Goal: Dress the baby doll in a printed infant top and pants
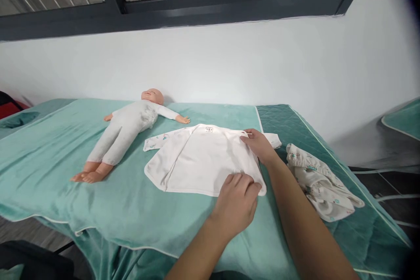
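A white baby shirt with long printed sleeves lies spread open on the green blanket, its inside facing up and a small label at the neck. My left hand is closed on the shirt near its lower right edge, fingers curled over the cloth. At the upper right, by the sleeve, my right hand has thumb and fingers closed on the fabric. Left of the shirt, a baby doll in a white suit rests on its back with arms spread.
Bunched printed baby clothing lies on the darker quilted cover at the right. The light green blanket drapes over the front edge. Behind the bed are a white wall and a dark window frame. A black object stands at the lower left.
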Demonstrator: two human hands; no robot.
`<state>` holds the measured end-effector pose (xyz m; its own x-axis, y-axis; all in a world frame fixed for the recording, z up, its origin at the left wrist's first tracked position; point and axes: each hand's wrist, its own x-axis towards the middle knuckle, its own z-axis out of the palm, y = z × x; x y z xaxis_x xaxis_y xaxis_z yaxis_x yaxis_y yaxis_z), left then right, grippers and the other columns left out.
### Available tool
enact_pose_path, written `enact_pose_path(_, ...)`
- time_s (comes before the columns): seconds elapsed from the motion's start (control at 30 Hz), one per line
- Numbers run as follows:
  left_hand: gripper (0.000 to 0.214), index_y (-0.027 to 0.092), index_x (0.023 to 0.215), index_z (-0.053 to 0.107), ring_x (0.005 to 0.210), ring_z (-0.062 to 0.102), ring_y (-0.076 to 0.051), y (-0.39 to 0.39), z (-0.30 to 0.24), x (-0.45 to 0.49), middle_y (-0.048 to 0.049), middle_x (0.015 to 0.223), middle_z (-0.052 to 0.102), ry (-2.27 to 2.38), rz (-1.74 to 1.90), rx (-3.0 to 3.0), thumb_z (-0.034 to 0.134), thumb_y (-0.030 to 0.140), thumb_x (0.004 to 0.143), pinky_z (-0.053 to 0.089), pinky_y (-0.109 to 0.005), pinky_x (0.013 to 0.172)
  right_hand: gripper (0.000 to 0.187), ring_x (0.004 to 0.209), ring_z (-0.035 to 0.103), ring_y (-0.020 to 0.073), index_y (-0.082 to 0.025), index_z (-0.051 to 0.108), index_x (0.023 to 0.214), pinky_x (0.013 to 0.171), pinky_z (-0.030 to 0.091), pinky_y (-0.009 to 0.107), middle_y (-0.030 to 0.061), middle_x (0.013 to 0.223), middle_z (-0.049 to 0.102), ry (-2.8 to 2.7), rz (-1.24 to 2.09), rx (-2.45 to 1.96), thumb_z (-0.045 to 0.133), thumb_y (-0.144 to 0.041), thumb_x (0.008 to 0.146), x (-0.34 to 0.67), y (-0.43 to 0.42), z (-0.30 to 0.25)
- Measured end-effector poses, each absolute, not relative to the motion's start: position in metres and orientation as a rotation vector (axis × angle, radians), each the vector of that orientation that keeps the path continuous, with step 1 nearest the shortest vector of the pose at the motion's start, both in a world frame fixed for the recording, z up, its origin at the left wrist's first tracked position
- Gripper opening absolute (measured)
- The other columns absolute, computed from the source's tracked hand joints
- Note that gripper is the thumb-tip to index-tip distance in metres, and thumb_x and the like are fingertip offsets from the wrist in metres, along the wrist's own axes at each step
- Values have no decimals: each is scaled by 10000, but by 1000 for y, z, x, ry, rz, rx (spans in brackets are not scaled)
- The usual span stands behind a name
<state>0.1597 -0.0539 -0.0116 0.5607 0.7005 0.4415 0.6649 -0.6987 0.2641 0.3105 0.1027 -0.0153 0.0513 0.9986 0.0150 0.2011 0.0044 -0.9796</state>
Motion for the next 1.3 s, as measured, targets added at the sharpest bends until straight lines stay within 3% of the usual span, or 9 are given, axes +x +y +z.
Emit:
enact_pose_path(0.27,282,195,1175,554,872,533,-197,-60,-8,156,-66,1070,605,995,780,2893,472,149,909,432,-355,781,257,704,615,186,-216,608,1027,666,458,312,35,882,719,-1475,765,-1478,531,-331,811,314,105,-17)
enact_pose_path(0.43,267,166,1139,562,871,522,-202,-58,-9,160,-76,1002,584,1053,730,2872,465,114,896,441,-344,786,238,981,641,236,-218,620,1044,870,452,366,74,1036,717,-1569,614,-1508,491,-293,859,306,109,-19)
enact_pose_path(0.7,91,173,919,589,843,492,-197,-60,-12,156,-43,878,572,845,686,2981,513,178,869,400,-357,713,282,1037,638,279,-225,591,1143,868,462,385,108,1090,710,-1762,395,-1680,404,-289,942,307,103,-15)
enact_pose_path(0.9,221,176,1054,602,842,496,-199,-58,-18,158,-49,905,602,918,907,2856,504,236,866,396,-364,726,344,1105,613,280,-218,554,1246,899,488,412,109,1263,634,-1806,200,-1627,436,-315,938,305,97,-10)
enact_pose_path(1.0,217,181,1047,605,812,505,-198,-56,-19,158,-48,874,599,999,941,2818,485,235,875,395,-357,711,397,1178,588,257,-212,551,1286,969,485,398,100,1307,615,-1867,276,-1477,432,-397,955,304,90,-5)
enact_pose_path(1.1,206,186,1021,612,787,521,-189,-55,-22,158,-45,866,597,980,939,2825,473,247,883,408,-348,700,517,1316,499,262,-178,537,1342,1111,388,417,116,1405,560,-2141,358,-1347,375,-507,978,295,82,-7)
enact_pose_path(1.17,200,180,1004,619,790,536,-184,-53,-24,159,-51,891,603,974,955,2816,477,246,879,426,-347,708,604,1439,334,309,-146,497,1396,1192,233,513,140,1509,444,-2300,250,-1364,349,-554,975,286,77,-14)
enact_pose_path(1.23,185,170,975,625,794,550,-184,-53,-26,160,-57,897,606,986,998,2793,494,238,864,441,-348,703,657,1490,198,342,-147,445,1444,1193,92,617,138,1571,337,-2364,146,-1468,319,-587,973,278,73,-22)
enact_pose_path(1.3,167,162,944,630,785,558,-187,-54,-26,160,-60,873,608,1001,1081,2757,509,224,847,449,-347,679,670,1497,176,339,-176,390,1482,1172,60,663,120,1592,294,-2366,141,-1576,277,-601,977,274,70,-26)
